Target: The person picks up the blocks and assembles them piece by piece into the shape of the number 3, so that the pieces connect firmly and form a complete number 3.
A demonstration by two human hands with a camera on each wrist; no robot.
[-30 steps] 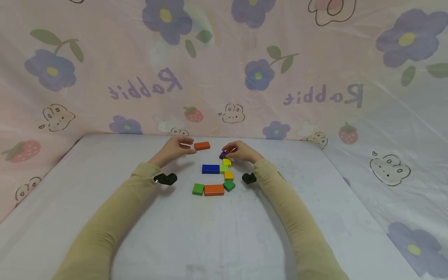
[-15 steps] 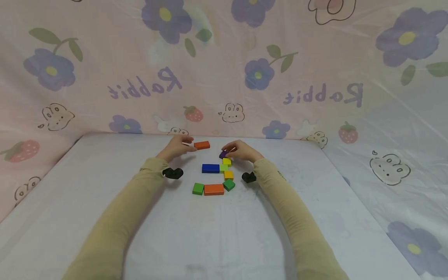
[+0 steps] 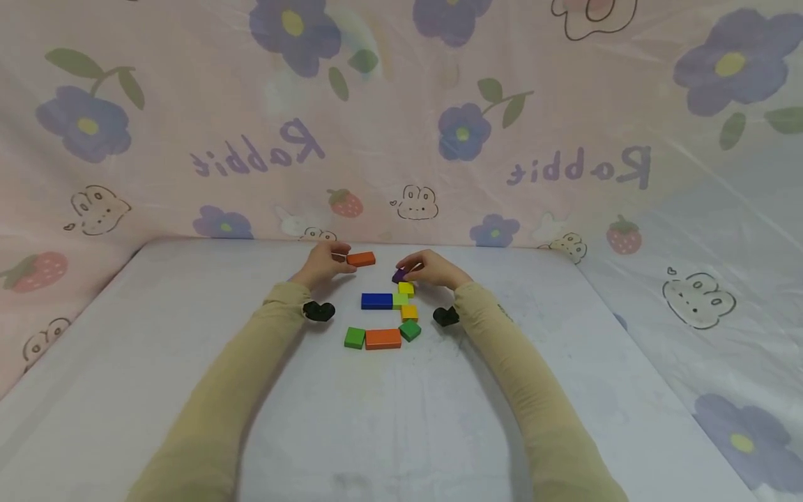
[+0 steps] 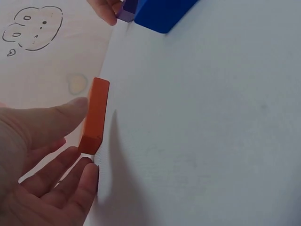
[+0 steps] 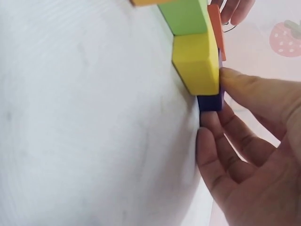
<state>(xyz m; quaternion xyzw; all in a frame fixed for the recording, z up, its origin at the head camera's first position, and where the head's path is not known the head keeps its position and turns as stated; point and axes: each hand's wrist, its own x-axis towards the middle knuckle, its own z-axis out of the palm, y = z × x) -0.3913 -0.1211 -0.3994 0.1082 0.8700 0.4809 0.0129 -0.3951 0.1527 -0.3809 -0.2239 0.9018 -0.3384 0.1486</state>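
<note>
My left hand (image 3: pixel 321 265) is at the left end of the far orange block (image 3: pixel 361 259), thumb and fingers apart around that end. In the left wrist view the thumb overlaps the edge of the orange block (image 4: pixel 96 113); whether it touches is unclear. My right hand (image 3: pixel 434 268) pinches a purple block (image 3: pixel 398 276) between thumb and fingers. Seen from the right wrist, the purple block (image 5: pixel 211 102) sits against a yellow block (image 5: pixel 195 63), partly hidden behind it.
Nearer than the purple block come a yellow block (image 3: pixel 406 288), a light green block (image 3: pixel 400 300) beside a long blue block (image 3: pixel 376 301), and an amber block (image 3: pixel 409 313). A front row has a dark green block (image 3: pixel 410 330), an orange block (image 3: pixel 383 339) and a green block (image 3: pixel 354 338).
My left hand has moved right, up to the end of the far orange block. My right hand stays at the purple block, and the blocks keep their places.
</note>
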